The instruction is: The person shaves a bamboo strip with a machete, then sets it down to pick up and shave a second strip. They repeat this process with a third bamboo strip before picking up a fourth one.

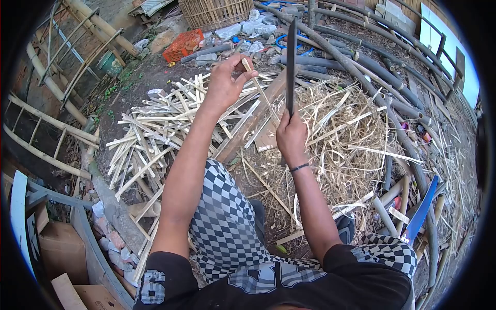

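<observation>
My left hand (226,84) pinches the upper end of a thin bamboo strip (264,97), which slants down to the right toward my other hand. My right hand (292,135) is closed round a machete, its handle hidden in the fist. The dark machete blade (291,64) points up and away from me. Below the strip lies a wooden plank (251,120). Left of it is a pile of split bamboo strips (150,126); to the right spreads a heap of curly bamboo shavings (343,139).
A blue-bladed saw (421,211) leans among bamboo poles at the right. Farther off are an orange crate (183,45), a woven basket (217,13) and long bamboo poles (398,77). Bamboo ladders (49,124) and a cardboard box (62,248) stand on the left.
</observation>
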A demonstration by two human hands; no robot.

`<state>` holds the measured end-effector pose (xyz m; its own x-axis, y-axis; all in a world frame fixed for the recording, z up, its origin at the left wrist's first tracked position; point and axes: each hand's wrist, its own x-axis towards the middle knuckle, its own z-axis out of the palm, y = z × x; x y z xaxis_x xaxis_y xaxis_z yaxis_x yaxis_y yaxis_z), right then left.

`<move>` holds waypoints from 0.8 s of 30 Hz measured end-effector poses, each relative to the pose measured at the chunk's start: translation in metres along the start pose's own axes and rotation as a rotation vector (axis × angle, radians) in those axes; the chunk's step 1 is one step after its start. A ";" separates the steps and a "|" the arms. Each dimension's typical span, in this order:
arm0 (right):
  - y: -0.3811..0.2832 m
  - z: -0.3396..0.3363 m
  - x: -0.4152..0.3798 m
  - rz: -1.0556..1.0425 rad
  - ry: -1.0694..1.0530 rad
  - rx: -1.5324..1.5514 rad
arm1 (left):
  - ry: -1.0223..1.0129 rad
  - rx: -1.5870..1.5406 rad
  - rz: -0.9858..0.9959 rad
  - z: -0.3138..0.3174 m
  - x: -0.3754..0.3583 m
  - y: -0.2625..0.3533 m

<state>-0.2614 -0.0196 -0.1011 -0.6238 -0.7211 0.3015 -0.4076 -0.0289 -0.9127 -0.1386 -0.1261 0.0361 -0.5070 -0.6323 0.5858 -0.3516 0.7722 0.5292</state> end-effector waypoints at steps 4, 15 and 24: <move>0.067 0.041 -0.015 0.115 -0.259 -0.238 | 0.032 0.076 -0.048 -0.002 0.000 0.000; 0.067 0.043 -0.016 0.038 -0.436 -0.164 | 0.056 0.024 -0.034 0.005 0.001 -0.001; 0.027 0.026 -0.022 0.051 -0.426 -0.122 | 0.058 -0.030 -0.068 -0.003 0.005 -0.002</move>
<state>-0.2416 -0.0229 -0.1393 -0.3251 -0.9410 0.0936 -0.4751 0.0769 -0.8766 -0.1386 -0.1315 0.0397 -0.4363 -0.6863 0.5819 -0.3591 0.7258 0.5867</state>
